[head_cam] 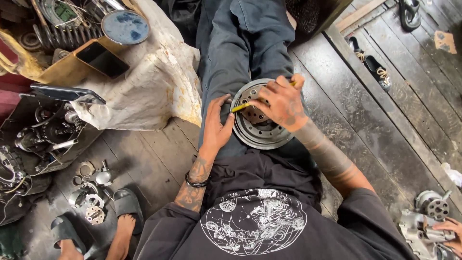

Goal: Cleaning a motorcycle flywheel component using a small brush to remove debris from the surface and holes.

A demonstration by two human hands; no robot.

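On the person's lap, over dark trousers, lay a round grey metal disc (257,130) with a ring of holes around its raised hub. The right hand (281,102) was closed around a slim yellow-handled tool (245,105), its tip on the hub; most of the handle was hidden by the fingers. The left hand (217,126) rested open and flat against the disc's left rim. To the far left, a crumpled pale cloth (154,82) draped over something unseen, beside a round blue-grey lid (125,26) and a black phone (102,58). Small shiny metal parts (91,188) were scattered on the worn plank floor (380,120). At the near right corner another person's hand (450,231) was cut off.
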